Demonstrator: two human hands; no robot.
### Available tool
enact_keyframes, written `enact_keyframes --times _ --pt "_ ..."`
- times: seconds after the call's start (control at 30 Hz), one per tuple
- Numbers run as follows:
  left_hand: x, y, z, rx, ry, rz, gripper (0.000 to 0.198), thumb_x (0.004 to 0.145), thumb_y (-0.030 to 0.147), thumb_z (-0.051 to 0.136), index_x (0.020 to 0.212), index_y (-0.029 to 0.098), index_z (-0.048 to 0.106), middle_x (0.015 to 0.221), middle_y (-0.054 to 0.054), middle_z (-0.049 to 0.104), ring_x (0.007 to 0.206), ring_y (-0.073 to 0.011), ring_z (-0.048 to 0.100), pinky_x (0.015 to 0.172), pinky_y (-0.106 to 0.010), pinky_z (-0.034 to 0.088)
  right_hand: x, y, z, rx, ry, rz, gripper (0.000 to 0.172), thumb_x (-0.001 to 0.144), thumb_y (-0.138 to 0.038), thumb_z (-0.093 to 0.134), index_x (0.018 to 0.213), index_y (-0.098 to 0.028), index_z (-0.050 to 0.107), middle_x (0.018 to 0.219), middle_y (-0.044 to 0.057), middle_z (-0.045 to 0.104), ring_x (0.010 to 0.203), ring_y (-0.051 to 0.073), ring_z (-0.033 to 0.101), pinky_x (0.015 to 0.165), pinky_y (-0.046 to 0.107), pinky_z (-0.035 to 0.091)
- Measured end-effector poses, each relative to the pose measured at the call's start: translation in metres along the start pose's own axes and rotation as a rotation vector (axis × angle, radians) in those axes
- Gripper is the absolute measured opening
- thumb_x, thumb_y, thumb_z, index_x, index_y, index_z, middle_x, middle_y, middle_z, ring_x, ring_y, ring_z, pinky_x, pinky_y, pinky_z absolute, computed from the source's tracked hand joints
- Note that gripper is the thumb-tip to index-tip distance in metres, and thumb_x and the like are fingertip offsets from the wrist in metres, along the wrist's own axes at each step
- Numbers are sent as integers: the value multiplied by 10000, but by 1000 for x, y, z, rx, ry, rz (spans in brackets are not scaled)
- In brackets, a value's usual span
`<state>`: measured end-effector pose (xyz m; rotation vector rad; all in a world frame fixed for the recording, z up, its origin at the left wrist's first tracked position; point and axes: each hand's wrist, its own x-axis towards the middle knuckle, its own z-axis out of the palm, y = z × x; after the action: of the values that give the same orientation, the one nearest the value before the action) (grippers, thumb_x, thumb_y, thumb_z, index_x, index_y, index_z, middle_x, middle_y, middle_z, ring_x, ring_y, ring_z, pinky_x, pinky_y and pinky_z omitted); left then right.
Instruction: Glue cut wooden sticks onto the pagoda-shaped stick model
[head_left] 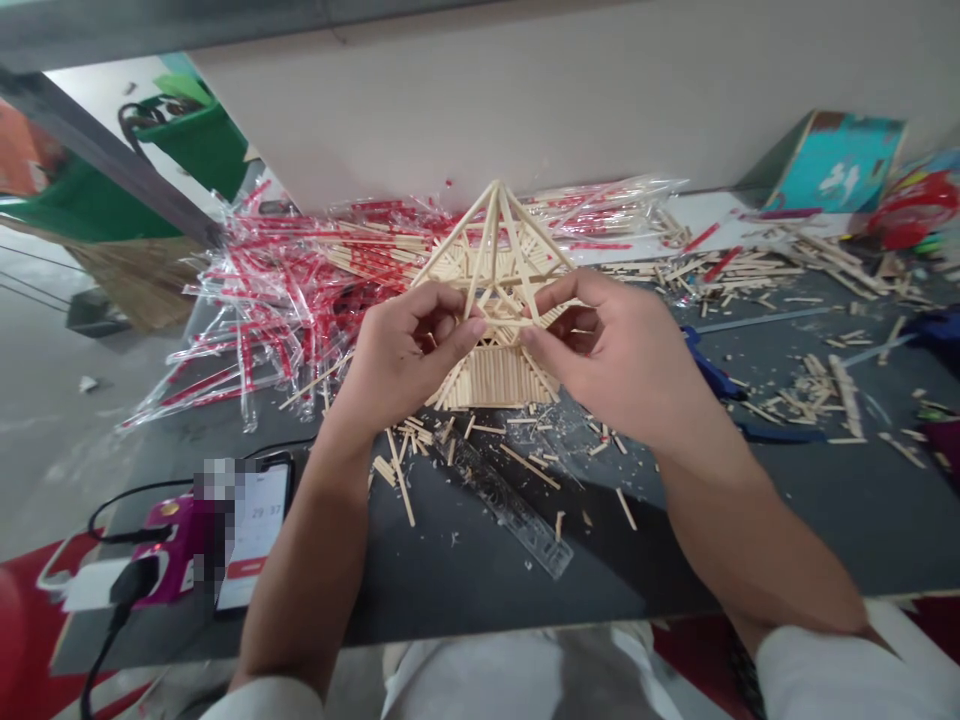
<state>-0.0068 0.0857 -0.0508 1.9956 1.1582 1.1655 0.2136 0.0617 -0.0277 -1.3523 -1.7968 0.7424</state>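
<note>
A model built of thin wooden sticks (495, 385) stands on the dark table, with a pointed open frame rising above its slatted base. Across the front of that frame runs a short wooden stick (505, 322), level from side to side. My left hand (401, 345) pinches its left end between thumb and fingers. The other end is between the thumb and forefinger of my right hand (619, 345). Both hands are close against the sloping sticks; whether the short stick touches them I cannot tell.
Plastic-wrapped stick bundles (262, 290) pile up at the left and behind. A clear ruler (517, 515) lies among stick scraps in front. At left are a phone (255, 540) and a purple power strip (169, 550). Blue-handled pliers or cutters (709, 365) lie right.
</note>
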Motion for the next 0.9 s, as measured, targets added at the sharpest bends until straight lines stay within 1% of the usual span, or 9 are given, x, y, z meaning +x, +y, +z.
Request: enact_keyframes --times 0.17,0.33,0.4,0.5,0.57,0.63,0.73,0.83,0.9 --pt "0 -3 1 24 4 19 132 924 309 733 905 201 659 660 44 454 570 -86 404 514 -225 370 1 4 2 56 6 11 250 883 -419 776 975 -227 645 729 4 664 606 168 603 570 331 454" --pt "-1 -4 1 55 7 29 160 930 334 734 902 205 643 675 39 477 582 -92 429 535 -231 394 1 4 2 65 3 13 233 885 -401 768 981 -231 641 750 7 665 620 168 604 563 328 456" --pt "-3 -2 1 73 13 41 149 945 333 725 994 220 641 711 37 515 595 -94 466 551 -234 411 1 4 2 66 -4 14 221 882 -381 769 978 -233 636 746 2 660 607 163 593 560 327 450" --pt "-7 8 -1 131 119 61 399 952 371 745 1291 277 556 761 44 549 584 -97 480 539 -240 404 1 4 1 62 -11 10 206 889 -369 754 976 -235 624 736 -2 653 596 159 580 555 326 434" --pt "-12 17 -4 255 205 115 474 939 408 773 1339 303 542 797 32 569 598 -106 493 545 -256 401 1 2 0 53 -18 14 202 899 -372 737 979 -234 614 727 -4 648 592 158 572 552 325 421" --pt "-16 26 -4 416 202 231 337 944 404 769 1236 309 629 881 -4 620 647 -119 536 570 -274 404 1 0 -1 56 -30 17 197 910 -372 720 983 -234 600 718 -11 640 592 153 564 557 322 415" --pt "-19 31 1 575 103 343 159 994 309 704 1152 315 694 1102 -46 700 757 -138 628 592 -287 400 0 0 -2 74 -42 5 198 912 -367 718 975 -234 585 712 -24 628 605 147 562 586 319 427" --pt "-18 29 11 675 88 375 205 1022 209 634 1193 304 696 1234 -49 735 798 -137 670 583 -296 383 2 3 1 80 -41 -8 206 909 -367 724 976 -229 586 729 -24 637 616 143 573 608 319 446" --pt "-15 26 17 772 108 437 221 1032 170 597 1195 276 702 1201 -41 768 756 -125 672 572 -298 374 3 5 3 78 -41 -17 210 914 -374 719 990 -224 592 767 -12 663 628 143 588 624 321 467"
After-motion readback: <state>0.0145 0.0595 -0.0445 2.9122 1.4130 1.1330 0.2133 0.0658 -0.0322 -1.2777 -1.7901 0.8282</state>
